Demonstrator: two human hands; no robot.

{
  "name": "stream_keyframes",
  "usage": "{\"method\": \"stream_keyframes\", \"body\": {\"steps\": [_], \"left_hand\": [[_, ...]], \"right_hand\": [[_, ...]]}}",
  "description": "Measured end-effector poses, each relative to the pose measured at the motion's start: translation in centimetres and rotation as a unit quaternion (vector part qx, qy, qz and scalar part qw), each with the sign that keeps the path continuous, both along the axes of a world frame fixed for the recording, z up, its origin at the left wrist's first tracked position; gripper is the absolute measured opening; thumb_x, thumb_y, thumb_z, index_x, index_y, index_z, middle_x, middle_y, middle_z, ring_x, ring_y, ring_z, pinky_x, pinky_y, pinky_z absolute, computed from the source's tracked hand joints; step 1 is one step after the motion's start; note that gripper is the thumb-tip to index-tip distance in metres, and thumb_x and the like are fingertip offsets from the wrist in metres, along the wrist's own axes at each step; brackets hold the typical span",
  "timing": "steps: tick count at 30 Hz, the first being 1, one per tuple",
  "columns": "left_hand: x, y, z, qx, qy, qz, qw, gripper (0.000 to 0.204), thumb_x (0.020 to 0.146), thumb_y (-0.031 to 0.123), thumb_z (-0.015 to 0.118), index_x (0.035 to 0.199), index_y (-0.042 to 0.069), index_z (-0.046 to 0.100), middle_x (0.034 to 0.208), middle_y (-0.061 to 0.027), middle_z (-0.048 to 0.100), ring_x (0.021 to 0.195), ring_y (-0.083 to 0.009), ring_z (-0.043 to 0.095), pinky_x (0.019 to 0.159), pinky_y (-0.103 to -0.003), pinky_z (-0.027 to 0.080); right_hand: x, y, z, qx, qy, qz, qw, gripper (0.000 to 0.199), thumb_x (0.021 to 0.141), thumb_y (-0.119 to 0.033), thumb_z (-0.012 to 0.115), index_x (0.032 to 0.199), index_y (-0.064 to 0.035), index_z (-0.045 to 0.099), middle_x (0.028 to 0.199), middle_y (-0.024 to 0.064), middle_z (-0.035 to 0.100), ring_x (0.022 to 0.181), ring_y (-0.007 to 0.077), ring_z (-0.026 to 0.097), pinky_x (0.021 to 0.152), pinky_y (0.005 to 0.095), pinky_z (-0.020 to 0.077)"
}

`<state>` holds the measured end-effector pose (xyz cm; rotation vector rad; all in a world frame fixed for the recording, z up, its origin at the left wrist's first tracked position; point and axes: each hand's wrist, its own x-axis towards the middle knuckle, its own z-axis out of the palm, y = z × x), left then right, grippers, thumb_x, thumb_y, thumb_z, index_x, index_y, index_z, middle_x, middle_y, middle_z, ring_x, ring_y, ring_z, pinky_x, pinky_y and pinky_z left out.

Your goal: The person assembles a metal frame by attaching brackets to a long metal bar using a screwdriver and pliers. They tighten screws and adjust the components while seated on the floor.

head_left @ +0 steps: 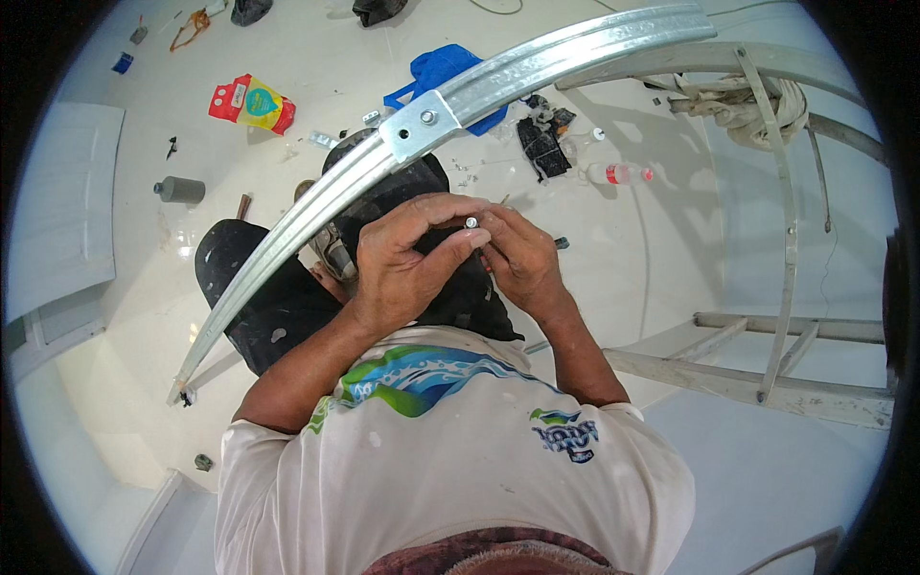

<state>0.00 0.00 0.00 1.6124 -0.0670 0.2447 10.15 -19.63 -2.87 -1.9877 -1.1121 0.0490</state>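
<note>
My left hand [407, 251] and my right hand [523, 257] meet above my lap, fingers pinched together. Between their fingertips shows the round silver end of a small metal bolt [471, 222]; the rest of it is hidden by the fingers. Just beyond the hands, a long galvanized metal channel [565, 53] runs slantwise across my knees from lower left to upper right. A joining plate [414, 144] sits on the channel, with one bolt head [427, 117] in it and one open hole [403, 134] beside that.
A ladder [781, 211] with cloth on it stands at the right. On the floor lie a red and yellow pouch [253, 104], a blue bag [443, 69], a black packet [543, 149], a plastic bottle [610, 173] and a grey cylinder [180, 190]. A white panel [72, 192] is at left.
</note>
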Motion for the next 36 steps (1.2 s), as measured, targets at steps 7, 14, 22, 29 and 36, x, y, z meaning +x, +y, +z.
{"method": "stream_keyframes", "body": {"steps": [7, 14, 22, 29, 36], "left_hand": [[-0.7, -1.2, 0.8, 0.035, -0.012, 0.197, 0.980, 0.056, 0.093, 0.004, 0.084, 0.145, -0.004, 0.065, 0.145, -0.0230, 0.068, 0.131, -0.0286, 0.069, 0.111, -0.041, 0.056], [-7.0, 2.4, 6.7, 0.342, 0.027, 0.030, 0.939, 0.053, 0.088, 0.009, 0.084, 0.138, 0.001, 0.070, 0.132, -0.0245, 0.073, 0.124, -0.0347, 0.072, 0.106, -0.044, 0.059], [-4.9, 5.6, 10.9, 0.499, -0.077, 0.272, 0.819, 0.058, 0.081, 0.013, 0.090, 0.135, 0.003, 0.071, 0.118, -0.0184, 0.075, 0.103, -0.0344, 0.072, 0.091, -0.041, 0.058], [-4.7, 5.8, 8.1, 0.436, -0.015, 0.256, 0.863, 0.053, 0.088, 0.008, 0.086, 0.139, 0.004, 0.070, 0.120, -0.0198, 0.076, 0.106, -0.0336, 0.074, 0.089, -0.043, 0.060], [-4.4, 5.8, 7.9, 0.434, -0.031, 0.256, 0.863, 0.053, 0.086, 0.005, 0.085, 0.137, 0.001, 0.069, 0.118, -0.0176, 0.075, 0.102, -0.0327, 0.073, 0.088, -0.044, 0.057]], "right_hand": [[0.9, 0.8, 1.3, -0.004, 0.046, 0.020, 0.999, 0.039, 0.095, -0.001, 0.073, 0.134, -0.0053, 0.070, 0.120, 0.0179, 0.075, 0.106, 0.0366, 0.076, 0.088, 0.0443, 0.0628], [2.5, 2.2, 0.3, 0.011, 0.068, 0.046, 0.997, 0.039, 0.098, 0.005, 0.070, 0.136, -0.0006, 0.071, 0.119, 0.0198, 0.074, 0.099, 0.0329, 0.077, 0.085, 0.0394, 0.0626], [4.3, 4.0, -0.7, -0.022, 0.062, 0.042, 0.997, 0.035, 0.100, -0.007, 0.068, 0.134, -0.0021, 0.070, 0.122, 0.0220, 0.074, 0.105, 0.0392, 0.076, 0.089, 0.0448, 0.0623], [5.8, 4.5, 0.2, -0.066, 0.030, 0.044, 0.996, 0.025, 0.096, -0.004, 0.072, 0.121, 0.0006, 0.072, 0.120, 0.0227, 0.074, 0.101, 0.0416, 0.076, 0.086, 0.0465, 0.0627], [7.3, 4.7, -1.1, -0.020, 0.003, 0.074, 0.997, 0.028, 0.089, 0.002, 0.071, 0.116, -0.0003, 0.074, 0.106, 0.0256, 0.073, 0.096, 0.0479, 0.073, 0.085, 0.0530, 0.0603]]}}
